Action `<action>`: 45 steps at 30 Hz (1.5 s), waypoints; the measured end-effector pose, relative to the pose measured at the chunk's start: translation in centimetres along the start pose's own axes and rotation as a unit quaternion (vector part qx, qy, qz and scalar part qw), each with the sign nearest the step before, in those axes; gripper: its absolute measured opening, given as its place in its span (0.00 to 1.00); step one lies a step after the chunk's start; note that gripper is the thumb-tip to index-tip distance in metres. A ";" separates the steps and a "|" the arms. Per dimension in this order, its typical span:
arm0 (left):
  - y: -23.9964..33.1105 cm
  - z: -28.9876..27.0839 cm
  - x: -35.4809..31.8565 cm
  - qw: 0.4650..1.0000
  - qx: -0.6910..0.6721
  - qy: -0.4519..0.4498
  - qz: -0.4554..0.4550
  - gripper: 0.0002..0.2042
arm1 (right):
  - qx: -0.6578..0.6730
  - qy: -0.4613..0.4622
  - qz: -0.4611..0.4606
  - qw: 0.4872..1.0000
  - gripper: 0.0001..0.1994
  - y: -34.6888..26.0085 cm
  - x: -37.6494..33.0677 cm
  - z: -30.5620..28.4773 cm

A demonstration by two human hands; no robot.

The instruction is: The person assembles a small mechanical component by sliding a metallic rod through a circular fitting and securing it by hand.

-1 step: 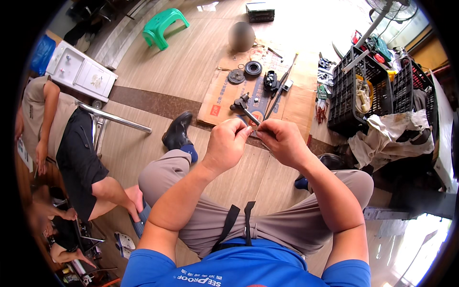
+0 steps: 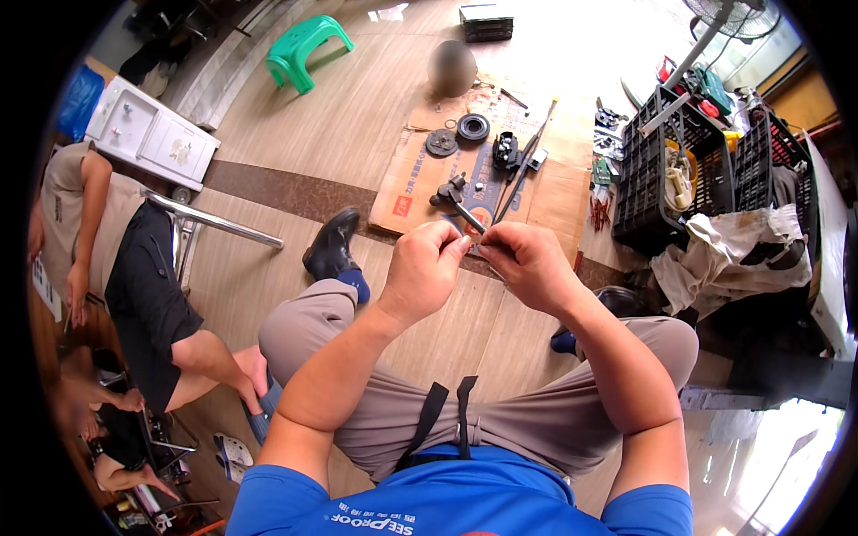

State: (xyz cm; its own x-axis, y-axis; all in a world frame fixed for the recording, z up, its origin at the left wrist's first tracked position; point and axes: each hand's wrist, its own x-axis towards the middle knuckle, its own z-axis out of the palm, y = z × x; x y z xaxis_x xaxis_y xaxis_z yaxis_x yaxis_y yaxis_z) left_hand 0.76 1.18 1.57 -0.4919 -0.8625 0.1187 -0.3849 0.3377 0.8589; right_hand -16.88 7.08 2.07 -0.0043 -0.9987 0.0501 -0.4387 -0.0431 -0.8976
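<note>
My left hand [image 2: 422, 272] and my right hand [image 2: 529, 266] meet in front of me above the near edge of a flat cardboard sheet [image 2: 559, 201]. Thumb and fingers of each are pinched together, fingertips almost touching; whatever lies between them is too small to make out. Just beyond the fingertips is a black tool with a knobby head [image 2: 450, 191] and a straight shaft. Farther off on the cardboard are a black ring [image 2: 473, 128], a dark round disc [image 2: 441, 143], a black block-like part [image 2: 507, 152] and a long thin black rod [image 2: 518, 186].
Black plastic crates [image 2: 657, 170] stand at the right, with a pale cloth [image 2: 742, 255] draped beside them. Small parts [image 2: 605, 170] lie between crates and cardboard. A green stool [image 2: 308, 49] is at the far left. Another person [image 2: 134, 268] sits at the left near a metal tube [image 2: 219, 221].
</note>
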 end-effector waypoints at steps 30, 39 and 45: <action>-2.5 -0.7 0.5 0.846 -0.469 -0.127 -0.219 0.06 | 0.035 0.036 -0.018 0.999 0.04 0.8 0.1 0.7; -2.8 -0.6 0.6 0.833 -0.488 -0.081 -0.246 0.05 | 0.025 0.014 -0.052 0.998 0.05 -0.7 -0.8 1.2; -2.6 -0.6 0.4 0.870 -0.439 -0.078 -0.211 0.05 | -0.009 0.010 -0.045 0.999 0.06 -0.9 -0.9 1.2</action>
State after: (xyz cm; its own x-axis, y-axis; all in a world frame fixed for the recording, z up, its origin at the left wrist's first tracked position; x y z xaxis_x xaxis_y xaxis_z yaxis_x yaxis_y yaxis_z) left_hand 2.03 -0.29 -0.31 -0.5785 -0.7543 -0.3105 0.1543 -0.4750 0.8664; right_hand -15.40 8.02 2.32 0.0179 -0.9902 0.1385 -0.4538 -0.1315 -0.8813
